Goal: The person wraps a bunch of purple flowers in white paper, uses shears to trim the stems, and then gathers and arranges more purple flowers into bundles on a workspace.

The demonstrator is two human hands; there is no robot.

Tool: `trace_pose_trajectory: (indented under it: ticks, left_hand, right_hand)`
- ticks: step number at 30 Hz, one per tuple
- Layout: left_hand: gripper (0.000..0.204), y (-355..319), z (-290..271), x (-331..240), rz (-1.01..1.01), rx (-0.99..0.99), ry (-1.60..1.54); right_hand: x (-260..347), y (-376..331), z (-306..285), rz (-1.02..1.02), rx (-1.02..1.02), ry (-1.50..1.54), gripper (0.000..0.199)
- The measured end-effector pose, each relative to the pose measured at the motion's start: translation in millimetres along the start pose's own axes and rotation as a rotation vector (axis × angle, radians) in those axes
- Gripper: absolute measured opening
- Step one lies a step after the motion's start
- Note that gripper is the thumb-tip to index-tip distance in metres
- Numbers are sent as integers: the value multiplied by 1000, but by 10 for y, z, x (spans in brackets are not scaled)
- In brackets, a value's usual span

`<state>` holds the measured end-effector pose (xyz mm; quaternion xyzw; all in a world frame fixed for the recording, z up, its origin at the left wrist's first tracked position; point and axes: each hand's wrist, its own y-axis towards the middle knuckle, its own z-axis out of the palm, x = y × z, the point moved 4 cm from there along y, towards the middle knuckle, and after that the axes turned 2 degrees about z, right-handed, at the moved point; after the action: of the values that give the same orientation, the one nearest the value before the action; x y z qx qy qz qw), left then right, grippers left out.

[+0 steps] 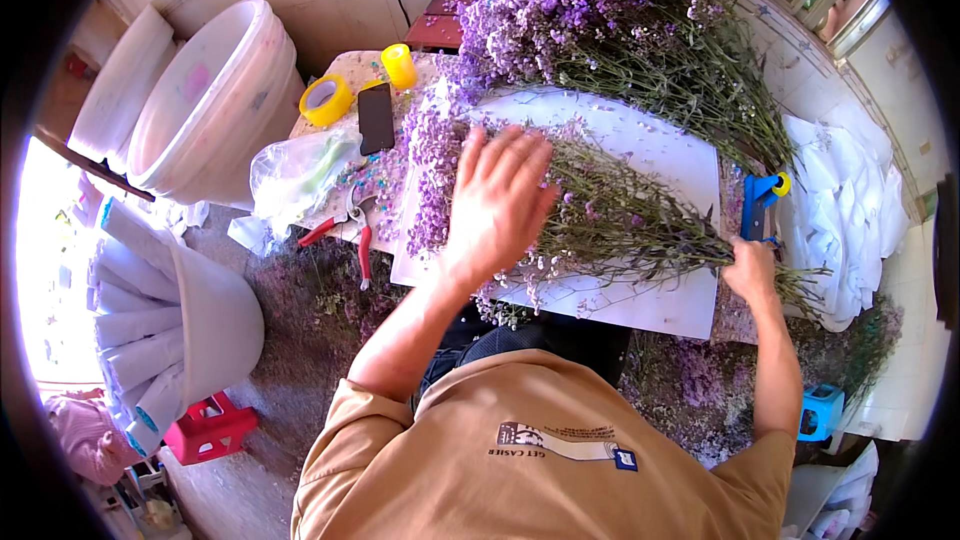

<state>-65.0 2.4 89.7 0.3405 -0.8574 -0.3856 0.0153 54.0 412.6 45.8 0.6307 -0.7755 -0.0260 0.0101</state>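
A bunch of small purple and white flowers [620, 208] lies across a white paper sheet [665, 308] on the table, blooms to the left and stems to the right. Around the stems near their cut ends, my right hand [752, 268] is closed. My left hand [503, 195], fingers stretched out, is over the bloom end and hides part of it; whether it presses on the flowers I cannot tell. Just beyond the right hand stands a blue tape dispenser [760, 202] with a yellow roll. Behind the sheet rests a larger heap of purple flowers [610, 20].
Red-handled pruning shears [357, 225], a black phone [376, 120], yellow tape rolls [326, 101] and a clear plastic bag [300, 175] occupy the table's left side. Large white tubs [215, 90] and a bin of paper rolls [225, 315] stand left. Crumpled white wrapping [845, 210] lies right.
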Motion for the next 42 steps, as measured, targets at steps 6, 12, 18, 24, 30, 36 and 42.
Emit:
trace_pose_trajectory:
  ticks: [6,12,18,24,30,36,42]
  left_hand:
    - [37,-807,82,-1090,407,445,-832]
    - [31,-858,148,-839,189,533,-728]
    - [34,-488,-364,-1230,332,574,-1051]
    - [48,603,-61,-574,197,162,-249]
    - [51,-11,902,175,-66,309,49]
    - [52,-223,997,103,-113,316,52]
    - [53,-170,1022,155,-112,350,1]
  right_hand:
    - [-53,119,-574,-86,-139,266,19]
    - [-162,83,-926,-103,-212,449,33]
    - [91,47,-107,-86,-103,51,19]
    - [-175,-175,815,-79,-42,-47,15]
    - [-38,-247,822,-56,114,20,21]
    - [-90,55,338,-154,639,217,83]
    - [-560,1636,-75,5,331,436,55]
